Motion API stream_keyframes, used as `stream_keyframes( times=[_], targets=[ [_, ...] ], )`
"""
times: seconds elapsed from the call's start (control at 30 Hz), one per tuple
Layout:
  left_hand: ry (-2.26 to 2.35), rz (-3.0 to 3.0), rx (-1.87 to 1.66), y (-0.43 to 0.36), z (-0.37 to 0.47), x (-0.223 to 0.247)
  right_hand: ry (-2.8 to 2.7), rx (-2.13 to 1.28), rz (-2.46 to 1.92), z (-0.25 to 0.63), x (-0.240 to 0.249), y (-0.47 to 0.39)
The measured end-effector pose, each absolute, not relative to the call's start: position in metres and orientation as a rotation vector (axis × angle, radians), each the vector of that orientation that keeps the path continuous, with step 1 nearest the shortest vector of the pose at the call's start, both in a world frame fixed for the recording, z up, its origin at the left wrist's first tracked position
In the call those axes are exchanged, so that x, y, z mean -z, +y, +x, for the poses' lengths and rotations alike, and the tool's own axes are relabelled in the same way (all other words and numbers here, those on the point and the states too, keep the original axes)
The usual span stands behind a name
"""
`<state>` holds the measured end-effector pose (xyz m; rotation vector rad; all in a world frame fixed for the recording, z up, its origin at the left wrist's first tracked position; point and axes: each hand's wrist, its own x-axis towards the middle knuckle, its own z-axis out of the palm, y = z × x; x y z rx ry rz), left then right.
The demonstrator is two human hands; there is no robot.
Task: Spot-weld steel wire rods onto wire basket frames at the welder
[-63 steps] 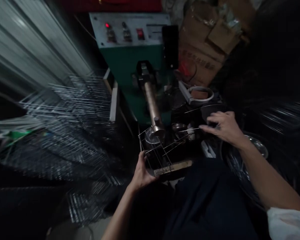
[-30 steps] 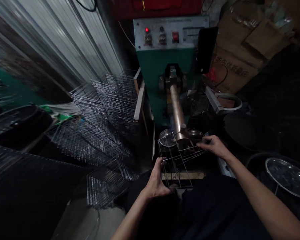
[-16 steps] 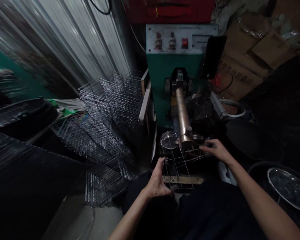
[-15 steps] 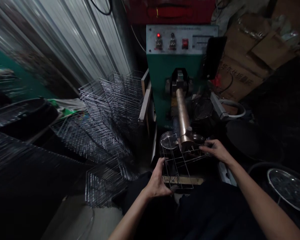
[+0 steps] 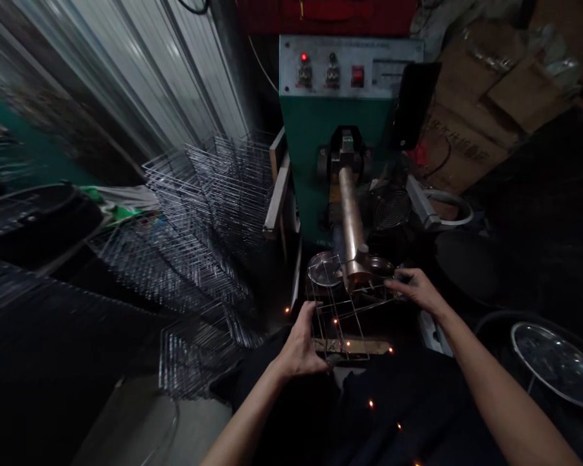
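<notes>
Both of my hands hold a wire rack [image 5: 337,317] beneath the tip of a copper-coloured machine arm [image 5: 352,220]. My left hand [image 5: 301,343] grips the rack's left side, thumb and fingers around its wires. At the right, my right hand [image 5: 415,289] pinches the rack's far right end, close to the arm's tip. Small orange sparks [image 5: 348,343] are scattered below the arm and over the dark clothing on my lap. The green machine [image 5: 315,142] stands behind, a red light lit on its panel.
Stacked wire racks [image 5: 208,213] stand at the left beside a wooden bar [image 5: 278,197]. A round metal rack [image 5: 556,364] lies at the lower right. Cardboard boxes [image 5: 466,142] are at the back right, and a round shiny dish [image 5: 324,268] sits beside the arm.
Orange sparks have appeared below the arm and over my lap. The view has shifted slightly; both hands keep their hold on the rack.
</notes>
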<state>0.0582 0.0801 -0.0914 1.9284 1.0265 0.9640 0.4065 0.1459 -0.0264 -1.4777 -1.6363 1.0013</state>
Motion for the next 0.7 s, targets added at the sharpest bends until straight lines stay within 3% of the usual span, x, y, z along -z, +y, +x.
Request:
stream_keyframes(
  times=[0.37, 0.7],
  targets=[
    [0.936, 1.846, -0.941, 0.084, 0.062, 0.071, -1.285, -1.01, -1.377, 0.467, 0.082, 0.123],
    [0.986, 1.858, -0.9, 0.082, 0.063, 0.064, -1.451, -1.07, -1.353, 0.438, 0.063, 0.135]
  ],
)
